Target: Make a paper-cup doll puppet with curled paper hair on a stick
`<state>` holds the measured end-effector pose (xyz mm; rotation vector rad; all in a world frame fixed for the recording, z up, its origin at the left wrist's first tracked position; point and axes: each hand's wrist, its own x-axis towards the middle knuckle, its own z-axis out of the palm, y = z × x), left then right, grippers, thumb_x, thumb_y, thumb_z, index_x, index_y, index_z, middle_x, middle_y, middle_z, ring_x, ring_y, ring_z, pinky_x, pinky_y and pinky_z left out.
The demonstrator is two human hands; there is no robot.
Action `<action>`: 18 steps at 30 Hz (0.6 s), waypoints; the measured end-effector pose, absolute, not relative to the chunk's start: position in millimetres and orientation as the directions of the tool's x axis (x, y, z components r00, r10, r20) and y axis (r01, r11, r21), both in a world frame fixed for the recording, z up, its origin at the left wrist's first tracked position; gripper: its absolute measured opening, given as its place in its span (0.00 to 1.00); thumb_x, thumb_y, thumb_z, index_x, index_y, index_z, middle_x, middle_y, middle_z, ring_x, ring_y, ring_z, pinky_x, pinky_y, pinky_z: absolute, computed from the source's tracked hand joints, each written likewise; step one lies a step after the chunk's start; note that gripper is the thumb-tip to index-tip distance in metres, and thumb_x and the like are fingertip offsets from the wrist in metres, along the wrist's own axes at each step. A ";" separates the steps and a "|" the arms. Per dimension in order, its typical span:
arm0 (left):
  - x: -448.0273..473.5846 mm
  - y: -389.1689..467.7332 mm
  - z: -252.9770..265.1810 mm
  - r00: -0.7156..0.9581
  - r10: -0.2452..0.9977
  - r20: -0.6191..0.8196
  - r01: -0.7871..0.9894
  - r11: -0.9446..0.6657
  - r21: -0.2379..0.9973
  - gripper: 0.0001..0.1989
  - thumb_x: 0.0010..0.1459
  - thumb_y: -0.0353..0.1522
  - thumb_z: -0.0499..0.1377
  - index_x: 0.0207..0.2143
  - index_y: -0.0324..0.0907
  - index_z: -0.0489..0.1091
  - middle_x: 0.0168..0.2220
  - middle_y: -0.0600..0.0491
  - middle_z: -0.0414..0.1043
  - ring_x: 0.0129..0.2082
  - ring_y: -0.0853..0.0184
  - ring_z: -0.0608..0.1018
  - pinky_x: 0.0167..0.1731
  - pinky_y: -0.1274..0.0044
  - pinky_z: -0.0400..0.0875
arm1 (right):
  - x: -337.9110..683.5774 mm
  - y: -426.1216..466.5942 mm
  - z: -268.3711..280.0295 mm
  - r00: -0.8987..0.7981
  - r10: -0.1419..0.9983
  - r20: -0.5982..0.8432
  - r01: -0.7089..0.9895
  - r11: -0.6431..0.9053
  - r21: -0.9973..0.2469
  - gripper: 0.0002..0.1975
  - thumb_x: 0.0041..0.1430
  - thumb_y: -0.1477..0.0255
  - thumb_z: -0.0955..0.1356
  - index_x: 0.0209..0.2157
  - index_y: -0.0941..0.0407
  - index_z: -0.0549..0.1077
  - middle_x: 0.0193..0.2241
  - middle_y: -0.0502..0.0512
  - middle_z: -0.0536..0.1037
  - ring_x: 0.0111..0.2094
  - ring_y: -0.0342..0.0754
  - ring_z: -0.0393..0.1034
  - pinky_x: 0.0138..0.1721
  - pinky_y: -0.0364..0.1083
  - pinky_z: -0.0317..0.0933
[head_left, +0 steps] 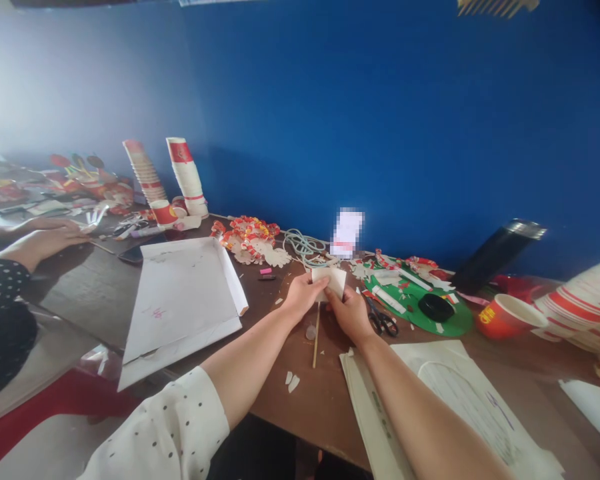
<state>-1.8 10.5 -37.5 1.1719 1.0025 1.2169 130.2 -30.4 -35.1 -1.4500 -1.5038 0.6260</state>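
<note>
Between my two hands, over the brown table, is a small white piece of paper (331, 277). My left hand (303, 293) pinches its left side, thumb on top. My right hand (349, 310) grips it from the lower right, its thumb pressed on the paper. A thin wooden stick (316, 340) runs down from beneath the paper; whether it is joined to it I cannot tell. Black-handled scissors (383, 321) lie just right of my right hand. Small white paper scraps (293, 381) lie on the table nearer to me.
A white cardboard tray (185, 287) lies at left, white sheets (455, 393) at right. Cut-up cups (253, 237), a coiled cord (305, 247) and a green disc (457, 320) sit behind. Stacked paper cups (187, 177) and a dark bottle (500, 253) stand near the wall. Another person's hands (45, 240) are at far left.
</note>
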 end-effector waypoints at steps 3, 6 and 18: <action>-1.9 9.2 -36.0 0.121 0.992 0.038 -0.145 -0.020 0.989 0.17 0.50 0.41 0.65 0.36 0.37 0.78 0.30 0.49 0.78 0.27 0.68 0.75 0.30 0.78 0.67 | 129.2 -30.9 -34.7 0.133 0.961 0.243 0.452 0.159 -0.878 0.20 0.56 0.53 0.66 0.25 0.56 0.70 0.17 0.51 0.73 0.18 0.44 0.65 0.22 0.43 0.56; -2.1 7.4 -32.8 0.122 0.991 0.053 -0.158 -0.033 0.987 0.16 0.50 0.41 0.65 0.36 0.37 0.78 0.30 0.50 0.78 0.28 0.68 0.75 0.31 0.79 0.66 | 128.3 -31.1 -34.0 0.151 0.962 0.226 0.419 0.144 -0.896 0.20 0.57 0.52 0.65 0.26 0.56 0.70 0.16 0.51 0.73 0.17 0.44 0.64 0.21 0.43 0.55; -2.9 11.9 -36.8 0.079 0.990 0.118 -0.128 -0.108 0.986 0.16 0.51 0.41 0.64 0.37 0.38 0.78 0.32 0.50 0.78 0.30 0.67 0.75 0.32 0.78 0.66 | 128.9 -32.7 -31.7 0.133 0.962 0.237 0.384 0.170 -0.907 0.19 0.57 0.54 0.65 0.31 0.57 0.73 0.17 0.49 0.73 0.20 0.47 0.67 0.24 0.43 0.59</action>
